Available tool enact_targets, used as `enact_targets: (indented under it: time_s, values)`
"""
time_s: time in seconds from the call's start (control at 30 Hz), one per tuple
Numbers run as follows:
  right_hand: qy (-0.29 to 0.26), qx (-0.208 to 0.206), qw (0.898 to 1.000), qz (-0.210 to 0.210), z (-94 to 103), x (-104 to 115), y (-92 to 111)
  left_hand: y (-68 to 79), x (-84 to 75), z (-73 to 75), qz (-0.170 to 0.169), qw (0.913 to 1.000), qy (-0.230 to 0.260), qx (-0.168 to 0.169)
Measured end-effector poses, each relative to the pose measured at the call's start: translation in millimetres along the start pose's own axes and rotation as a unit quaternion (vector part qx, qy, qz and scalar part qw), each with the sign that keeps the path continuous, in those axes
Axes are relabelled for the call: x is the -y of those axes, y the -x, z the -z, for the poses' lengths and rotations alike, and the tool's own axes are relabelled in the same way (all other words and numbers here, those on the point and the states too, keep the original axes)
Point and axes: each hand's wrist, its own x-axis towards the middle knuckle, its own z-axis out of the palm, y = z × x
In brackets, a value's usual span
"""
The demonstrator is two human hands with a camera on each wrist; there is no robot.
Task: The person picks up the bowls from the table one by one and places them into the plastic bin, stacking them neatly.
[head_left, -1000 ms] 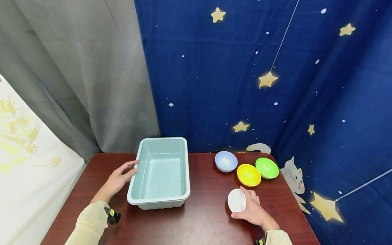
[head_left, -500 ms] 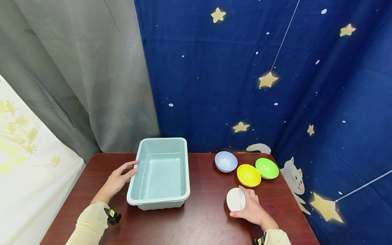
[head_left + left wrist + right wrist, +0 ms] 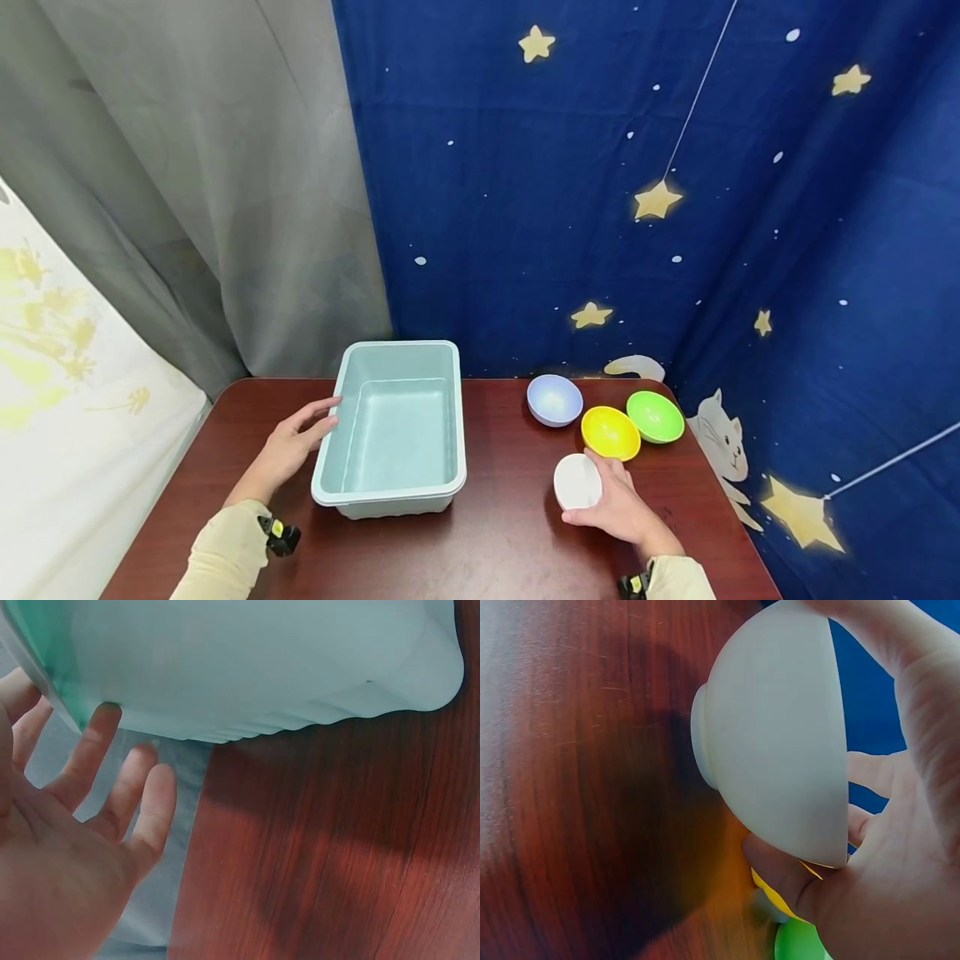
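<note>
My right hand (image 3: 617,504) holds a small white bowl (image 3: 576,482) by its rim, thumb on the near side and fingers on the far side. In the right wrist view the foot of the white bowl (image 3: 780,735) faces the table, and a shadow falls there. My left hand (image 3: 285,442) is at the left side of a pale green plastic basin (image 3: 388,496), fingertips at its rim. In the left wrist view one fingertip touches the basin's outer wall (image 3: 247,667), while two other fingers of the left hand (image 3: 82,817) extend loosely below it.
Behind the white bowl stand a yellow bowl (image 3: 611,432), a green bowl (image 3: 656,417) and a light blue bowl (image 3: 555,400), near the far right of the dark red wooden table (image 3: 510,533). Grey and starry blue curtains (image 3: 525,208) hang close behind the table's back edge.
The right hand has shifted the white bowl slightly left and away from the body, closer to the yellow bowl in the head view. The left hand and the basin have stayed in place.
</note>
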Motion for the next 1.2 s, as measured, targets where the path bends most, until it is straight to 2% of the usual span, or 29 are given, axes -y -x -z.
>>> enact_targets:
  time_s: [0.23, 0.57, 0.8, 1.0, 1.2]
  values:
    - [0.006, -0.011, 1.0, 0.01, 1.8, 3.1, -3.2, 0.8, -2.5, -2.0, 0.0, 0.9999, -0.012, -0.008]
    - [0.013, -0.006, 1.0, 0.021, 15.4, 6.9, -7.2, -5.6, -0.3, -3.9, 0.005, 1.0, 0.006, -0.003]
    - [0.006, 0.01, 1.0, 0.027, 27.8, 15.2, -10.8, -10.7, -0.3, -7.5, 0.019, 0.999, 0.032, 0.025]
    - [0.014, 0.023, 0.999, 0.045, 35.9, 24.5, -14.1, -15.3, -1.3, -13.9, 0.018, 0.9974, 0.054, 0.045]
    - [0.025, 0.04, 0.997, 0.055, 44.8, 33.3, -20.0, -16.7, -1.9, -18.0, 0.023, 0.9968, 0.059, 0.049]
